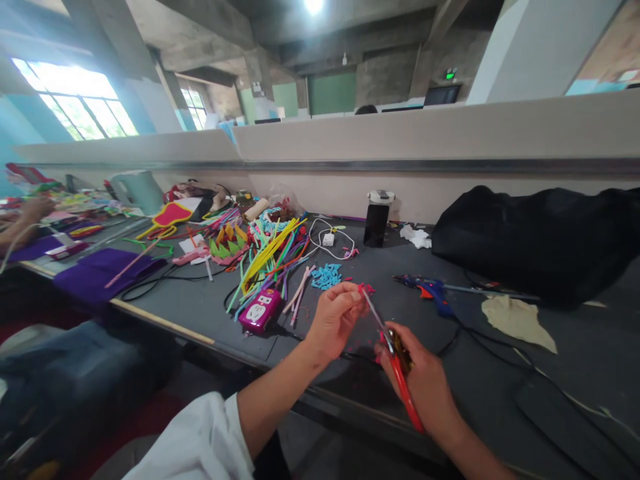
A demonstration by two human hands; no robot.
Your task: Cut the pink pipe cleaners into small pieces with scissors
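Observation:
My left hand (pixel 334 320) is closed in a pinch on a small pinkish-red piece (pixel 367 289), perhaps a bit of fuzzy craft stem; most of it is hidden by the fingers. Red-handled scissors (pixel 405 393) are gripped in my right hand (pixel 427 380), their blades pointing up and left to the fingertips of the left hand. How far apart the blades are I cannot tell. Beyond the left hand lies a pile of short blue pieces (pixel 327 276). Pink scraps lie on the dark table under the hands, with a few pale pink stems (pixel 299 293) to the left.
A purple power socket (pixel 261 311) sits near the table's front edge, beside a heap of coloured stems (pixel 270 257). To the right are a blue glue gun (pixel 437 293), cables, a beige scrap (pixel 517 320) and a black bag (pixel 530 240). A bottle (pixel 377 217) stands behind. Another person's hand (pixel 35 210) shows far left.

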